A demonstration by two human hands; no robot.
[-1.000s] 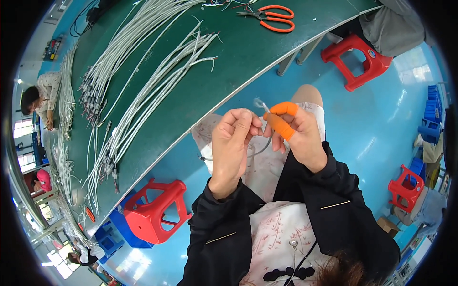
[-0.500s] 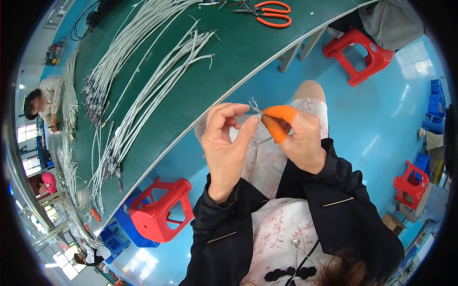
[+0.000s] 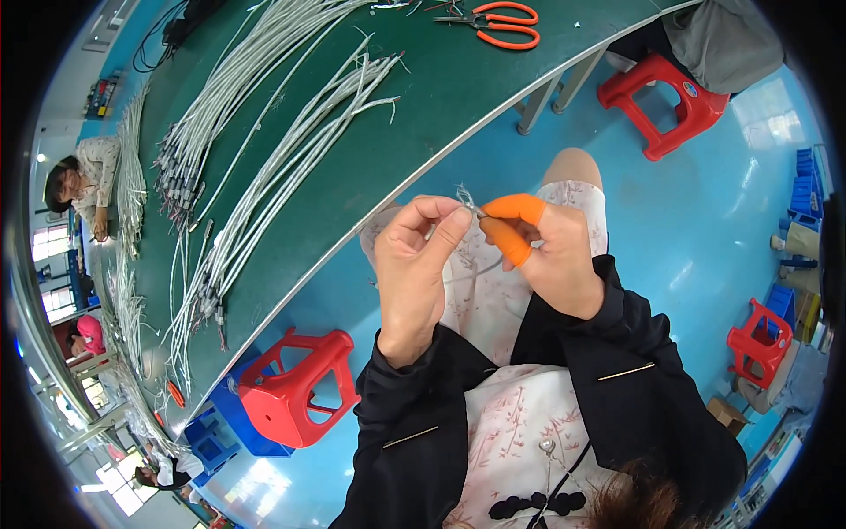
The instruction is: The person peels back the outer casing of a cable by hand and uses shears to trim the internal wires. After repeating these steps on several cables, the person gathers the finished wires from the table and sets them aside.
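Above my lap, both hands meet at the frayed end of a grey cable (image 3: 480,266). My right hand (image 3: 553,251), with orange covers on thumb and forefinger, pinches the cable just below the loose strands. Thumb and forefinger of my left hand (image 3: 418,260) are closed on the fine silvery wire strands (image 3: 467,196), which stick up between the two hands. The cable hangs from the pinch across my patterned clothing; its far end is hard to make out.
The green table (image 3: 441,106) on my left bears bundles of white cables (image 3: 291,167) and orange-handled scissors (image 3: 507,25). Red stools stand near the table, one at lower left (image 3: 295,388), one at upper right (image 3: 661,106). A co-worker (image 3: 88,185) sits across the table.
My left thumb and forefinger have closed onto the wire strands, from standing slightly apart before. My right hand has barely moved.
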